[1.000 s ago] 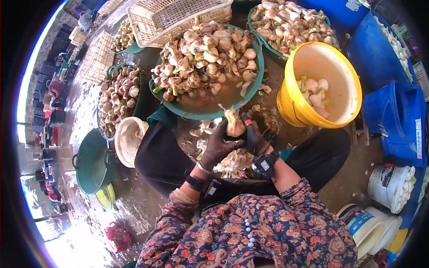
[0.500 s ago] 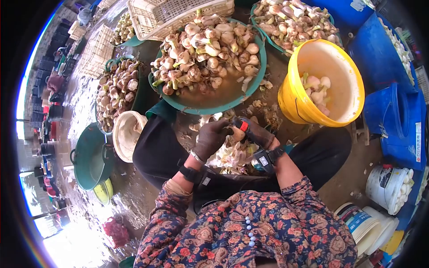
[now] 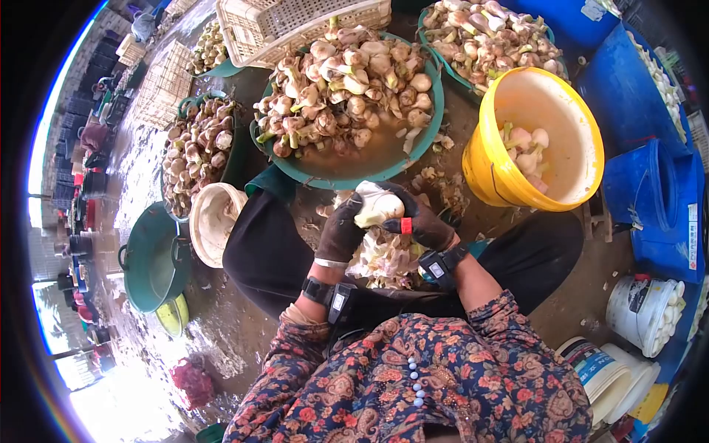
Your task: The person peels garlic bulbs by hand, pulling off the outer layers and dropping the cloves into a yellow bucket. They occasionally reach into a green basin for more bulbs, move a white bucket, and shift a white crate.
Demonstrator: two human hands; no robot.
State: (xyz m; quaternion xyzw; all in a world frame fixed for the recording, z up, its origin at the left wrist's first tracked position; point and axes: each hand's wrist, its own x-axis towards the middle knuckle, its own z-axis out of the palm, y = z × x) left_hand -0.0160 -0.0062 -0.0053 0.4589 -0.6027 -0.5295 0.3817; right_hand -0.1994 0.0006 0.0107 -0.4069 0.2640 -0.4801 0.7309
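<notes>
A whitish garlic bulb (image 3: 378, 205) is held between my two dark-gloved hands, over a heap of pale peelings (image 3: 382, 258) between my legs. My left hand (image 3: 341, 232) wraps round the bulb's left side. From the right, my right hand (image 3: 422, 220) grips the same bulb; something red shows at its fingers, partly hidden. Just beyond is a green tub (image 3: 354, 181) piled with unpeeled garlic (image 3: 347, 88) above brownish water. To the right stands a yellow bucket (image 3: 484, 159) with several peeled bulbs (image 3: 527, 151) inside.
More garlic fills tubs at the left (image 3: 198, 151) and upper right (image 3: 491, 44). A white bucket (image 3: 214, 225) and a green basin (image 3: 153, 258) stand left. Blue containers (image 3: 641, 181) and a white bucket of garlic (image 3: 639, 314) are at the right. A cream crate (image 3: 295, 29) lies beyond.
The bulb has come up into clearer view, its pale surface turned towards the camera. My left hand has turned more upright, and both hands have closed round the bulb.
</notes>
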